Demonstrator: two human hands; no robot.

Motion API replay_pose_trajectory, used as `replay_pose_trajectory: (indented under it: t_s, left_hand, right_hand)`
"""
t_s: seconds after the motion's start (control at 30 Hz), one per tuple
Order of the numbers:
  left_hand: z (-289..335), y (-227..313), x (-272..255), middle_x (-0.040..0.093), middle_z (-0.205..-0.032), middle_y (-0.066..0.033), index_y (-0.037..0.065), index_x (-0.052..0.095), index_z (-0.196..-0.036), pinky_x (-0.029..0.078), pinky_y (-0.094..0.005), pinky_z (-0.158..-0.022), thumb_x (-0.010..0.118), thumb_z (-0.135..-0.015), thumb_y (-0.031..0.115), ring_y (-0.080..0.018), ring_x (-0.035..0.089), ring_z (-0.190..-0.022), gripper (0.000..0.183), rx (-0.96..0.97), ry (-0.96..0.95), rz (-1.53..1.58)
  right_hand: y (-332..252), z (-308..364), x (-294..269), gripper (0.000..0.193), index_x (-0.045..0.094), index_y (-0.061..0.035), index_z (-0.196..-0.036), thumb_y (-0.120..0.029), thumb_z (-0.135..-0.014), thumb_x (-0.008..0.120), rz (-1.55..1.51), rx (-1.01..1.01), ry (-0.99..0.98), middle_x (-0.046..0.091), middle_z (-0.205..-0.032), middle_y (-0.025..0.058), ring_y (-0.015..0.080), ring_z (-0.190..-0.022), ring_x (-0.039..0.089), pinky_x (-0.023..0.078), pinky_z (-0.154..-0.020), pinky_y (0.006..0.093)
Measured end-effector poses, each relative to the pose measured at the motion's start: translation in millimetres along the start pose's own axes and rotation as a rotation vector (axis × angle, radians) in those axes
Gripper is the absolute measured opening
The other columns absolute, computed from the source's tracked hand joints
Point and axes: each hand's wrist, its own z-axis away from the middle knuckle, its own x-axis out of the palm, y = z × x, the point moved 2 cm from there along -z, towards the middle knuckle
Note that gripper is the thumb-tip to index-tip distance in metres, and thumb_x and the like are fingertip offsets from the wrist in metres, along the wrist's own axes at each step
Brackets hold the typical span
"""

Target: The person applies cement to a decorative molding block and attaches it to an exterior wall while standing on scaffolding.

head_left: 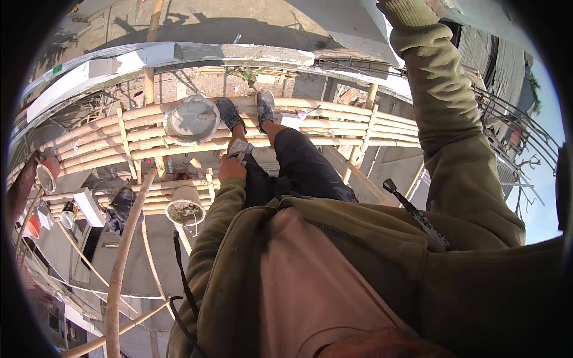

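Observation:
My left hand [231,170] is low in front of my left thigh, its fingers closed on a small trowel [240,148]. The trowel's flat blade is smeared grey. My right arm reaches up and away in an olive sleeve. Only a sliver of my right hand [440,7] shows at the top edge, close to a pale grey surface [498,15]; its fingers are out of sight. A wide round tub [192,120] with grey mortar in it rests on the bamboo platform [334,124], left of my feet.
I stand on bamboo poles with gaps between them. A bucket [185,212] with grey mix sits left of my arm. Another bucket [48,174] is at far left. A bamboo pole [128,262] slants up. Thin rods [519,128] jut out at right. A white ledge [239,55] runs beyond my feet.

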Motion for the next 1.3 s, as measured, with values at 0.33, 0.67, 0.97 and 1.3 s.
replay_pose_trajectory:
  t_s: [0.33, 0.67, 0.97, 1.3]
  left_hand:
    - [-7.1, 29.8, 52.5, 0.042, -0.158, -0.0128, 0.004, 0.069, -0.1, 0.055, -0.05, -0.095, 0.071, -0.085, 0.018, -0.0366, 0.053, -0.132, 0.02, -0.096, 0.202, 0.125]
    - [-1.9, 33.8, 75.0, 0.047, -0.154, -0.0192, 0.005, 0.066, -0.099, 0.048, -0.0516, -0.103, 0.07, -0.084, 0.015, -0.0399, 0.049, -0.137, 0.018, -0.173, 0.222, 0.207]
    - [-3.8, 30.3, 75.7, 0.051, -0.15, -0.0181, 0.005, 0.066, -0.099, 0.047, -0.0532, -0.105, 0.066, -0.086, 0.015, -0.0406, 0.051, -0.136, 0.016, -0.22, 0.212, 0.278]
    - [-2.9, 25.3, 80.0, 0.055, -0.147, -0.0172, 0.005, 0.068, -0.1, 0.047, -0.0567, -0.105, 0.063, -0.085, 0.013, -0.04, 0.051, -0.136, 0.017, -0.217, 0.254, 0.337]
  right_hand:
    - [90.3, -105.7, 254.4, 0.093, 0.046, 0.0059, -0.137, -0.039, -0.065, 0.086, 0.2, 0.104, -0.206, 0.071, -0.108, 0.0307, 0.045, -0.103, 0.07, 0.056, -0.093, 0.0483]
    - [127.9, -88.3, 416.3, 0.083, 0.048, 0.0045, -0.129, -0.037, -0.067, 0.086, 0.11, 0.051, -0.402, 0.067, -0.115, 0.0275, 0.0438, -0.101, 0.069, 0.055, -0.09, 0.0495]
    - [137.9, -64.9, 496.6, 0.075, 0.048, 0.0027, -0.124, -0.032, -0.068, 0.084, 0.122, 0.016, -0.454, 0.066, -0.113, 0.0274, 0.0445, -0.097, 0.069, 0.057, -0.086, 0.0509]
    - [124.1, -49.1, 535.1, 0.075, 0.047, 0.0022, -0.124, -0.029, -0.068, 0.086, 0.119, 0.101, -0.481, 0.064, -0.117, 0.0275, 0.0462, -0.101, 0.068, 0.057, -0.087, 0.0516]
